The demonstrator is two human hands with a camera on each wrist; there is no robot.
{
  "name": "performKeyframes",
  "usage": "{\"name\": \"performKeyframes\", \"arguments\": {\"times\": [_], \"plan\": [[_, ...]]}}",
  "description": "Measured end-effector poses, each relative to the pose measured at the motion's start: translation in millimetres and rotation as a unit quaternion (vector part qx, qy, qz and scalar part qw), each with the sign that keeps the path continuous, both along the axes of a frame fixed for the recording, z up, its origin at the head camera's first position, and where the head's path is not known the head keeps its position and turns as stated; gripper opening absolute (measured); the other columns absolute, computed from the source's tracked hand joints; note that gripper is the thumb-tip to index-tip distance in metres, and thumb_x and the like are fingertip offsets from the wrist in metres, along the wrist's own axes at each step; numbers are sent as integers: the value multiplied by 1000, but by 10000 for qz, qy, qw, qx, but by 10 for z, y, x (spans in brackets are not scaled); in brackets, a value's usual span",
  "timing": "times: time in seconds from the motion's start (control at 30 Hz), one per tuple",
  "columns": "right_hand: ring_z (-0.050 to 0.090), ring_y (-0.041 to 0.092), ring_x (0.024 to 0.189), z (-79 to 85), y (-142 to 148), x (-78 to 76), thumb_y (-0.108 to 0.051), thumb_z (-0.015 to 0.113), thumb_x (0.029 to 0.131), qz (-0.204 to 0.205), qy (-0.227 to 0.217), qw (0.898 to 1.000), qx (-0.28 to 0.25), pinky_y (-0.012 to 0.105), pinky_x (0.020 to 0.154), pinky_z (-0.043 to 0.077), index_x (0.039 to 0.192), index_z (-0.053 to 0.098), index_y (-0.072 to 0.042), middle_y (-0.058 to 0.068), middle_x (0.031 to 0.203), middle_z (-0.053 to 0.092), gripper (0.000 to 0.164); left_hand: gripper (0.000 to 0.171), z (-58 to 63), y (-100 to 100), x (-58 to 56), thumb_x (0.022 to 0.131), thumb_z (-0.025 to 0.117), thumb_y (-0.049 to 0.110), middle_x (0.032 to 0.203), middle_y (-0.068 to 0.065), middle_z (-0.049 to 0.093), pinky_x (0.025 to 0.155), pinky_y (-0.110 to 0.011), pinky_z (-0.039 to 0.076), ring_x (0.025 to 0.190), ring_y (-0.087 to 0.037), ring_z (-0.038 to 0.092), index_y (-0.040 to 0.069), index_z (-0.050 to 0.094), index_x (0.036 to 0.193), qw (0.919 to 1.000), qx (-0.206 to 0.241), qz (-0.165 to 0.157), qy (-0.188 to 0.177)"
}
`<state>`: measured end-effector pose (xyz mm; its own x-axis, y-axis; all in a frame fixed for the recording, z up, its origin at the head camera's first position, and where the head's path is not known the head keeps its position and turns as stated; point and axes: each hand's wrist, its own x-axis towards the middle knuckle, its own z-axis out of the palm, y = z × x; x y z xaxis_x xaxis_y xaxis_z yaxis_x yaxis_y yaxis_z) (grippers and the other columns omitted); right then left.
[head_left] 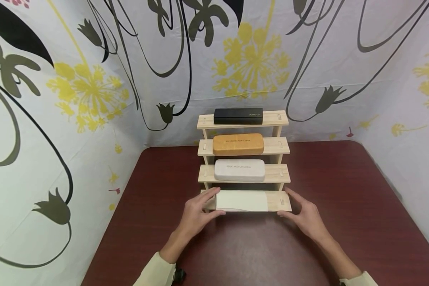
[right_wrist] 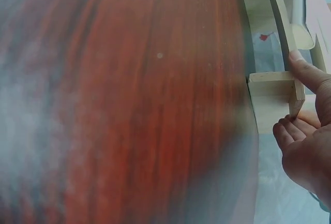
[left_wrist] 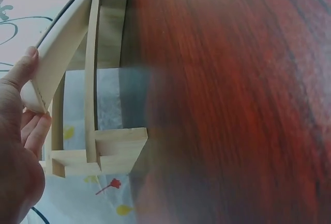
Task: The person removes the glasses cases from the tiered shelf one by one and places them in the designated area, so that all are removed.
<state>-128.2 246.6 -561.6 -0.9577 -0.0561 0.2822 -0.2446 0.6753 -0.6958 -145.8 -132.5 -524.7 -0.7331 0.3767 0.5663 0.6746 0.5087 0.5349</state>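
Observation:
A four-tier wooden stand [head_left: 281, 172] stands on the table, with one long case lying on each shelf. On the lowest shelf is a plain cream glasses case [head_left: 241, 200]. My left hand [head_left: 196, 212] pinches this case at its left end, thumb on one side and fingers on the other; in the left wrist view the case [left_wrist: 59, 43] slants across the board. At the other end my right hand [head_left: 307, 218] grips the lowest shelf, its thumb on the front edge of the board [right_wrist: 282, 22] and the fingers curled beneath the corner.
Higher up the stand lie a white case [head_left: 239, 171], a mustard-yellow case [head_left: 238, 144] and a black case [head_left: 238, 116]. The dark red-brown table [head_left: 157, 182] spreads to both sides. A flower-printed cloth [head_left: 207, 71] hangs behind it and along the sides.

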Motion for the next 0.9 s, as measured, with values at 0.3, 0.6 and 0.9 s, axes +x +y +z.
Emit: {"name": "performKeyframes", "arguments": {"times": [0.3,0.6,0.9], "plan": [[62,51,126,27,12,17,-23,99,76,-8,-46,10000,7,68,97,51,147,61,2,29,140,64,84,71,112,-80,25,74,100,28,135,-3,73,98,-34,59,122,-20,71,10,73,137,9997,200,-32,163],[62,52,125,25,-24,6,-18,99,75,41,17,10000,15,68,96,52,145,62,3,30,139,64,82,69,286,-318,21,75,100,25,133,-7,73,95,-31,60,119,-24,72,3,73,135,9983,485,-97,323],[63,50,125,63,-8,-1,-21,98,76,59,-188,9998,29,68,98,51,146,61,3,31,139,63,83,70,525,-652,-31,70,101,11,129,-10,75,101,-28,56,117,-28,73,3,74,133,9938,886,222,638]]}}
